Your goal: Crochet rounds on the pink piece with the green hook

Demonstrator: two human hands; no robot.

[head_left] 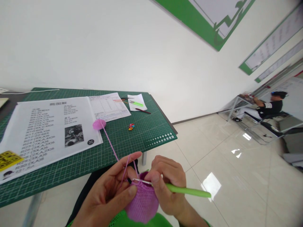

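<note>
A pink crocheted piece (pixel 143 201) hangs between my hands, its open rim facing up. My left hand (pixel 111 189) pinches its left edge between thumb and fingers, with pink yarn (pixel 109 142) running over the raised index finger. In my right hand (pixel 168 183) is a crochet hook with a green handle (pixel 189 191); its metal tip lies at the rim of the piece, close to my left thumb. The yarn leads back to a pink ball (pixel 99 124) on the printed sheet. A small black thing (pixel 129 180) shows beside the hook tip.
The green cutting mat (pixel 118 132) bears a printed pattern sheet (pixel 59 126), a form (pixel 109 107), small colourful markers (pixel 131 126), green snips (pixel 137 103) and a dark slim tool (pixel 143 111). A person (pixel 270 105) sits at a far table on the right.
</note>
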